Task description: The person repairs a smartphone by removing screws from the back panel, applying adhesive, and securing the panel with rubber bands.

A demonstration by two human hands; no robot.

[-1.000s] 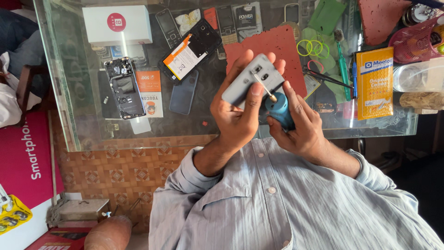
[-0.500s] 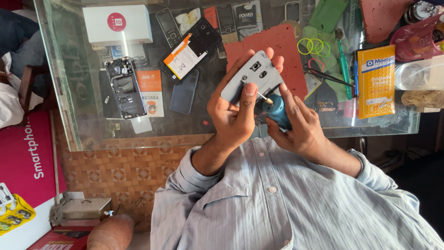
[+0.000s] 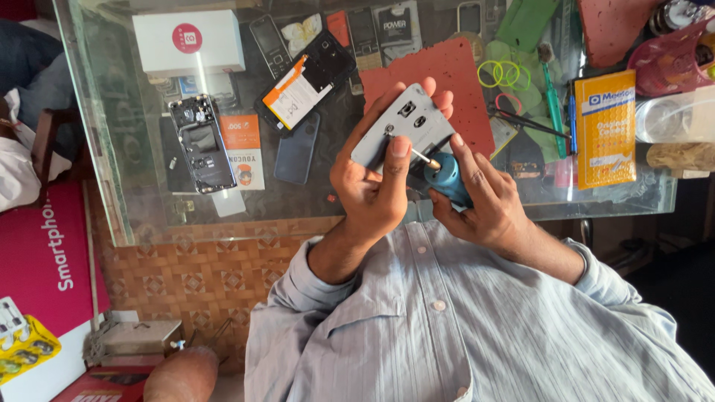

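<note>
My left hand (image 3: 369, 197) is shut on a grey phone (image 3: 406, 130), back side toward me, held above a glass counter; its thumb presses the phone's lower part. My right hand (image 3: 484, 205) grips a blue-handled screwdriver (image 3: 447, 179). The thin metal tip of the screwdriver touches the phone's back near my left thumb. Both hands are close together over the near edge of a red mat (image 3: 447, 74).
On the glass counter (image 3: 126, 186) lie a white box (image 3: 186, 41), an opened phone frame (image 3: 201, 145), a dark blue phone (image 3: 296, 149), a black phone with an orange-white label (image 3: 302, 85), green rubber bands (image 3: 506, 74), an orange packet (image 3: 605, 126) and a pink container (image 3: 670, 63).
My left hand has tilted the grey phone slightly and its thumb has slid along the back. The screwdriver tip stays at the phone.
</note>
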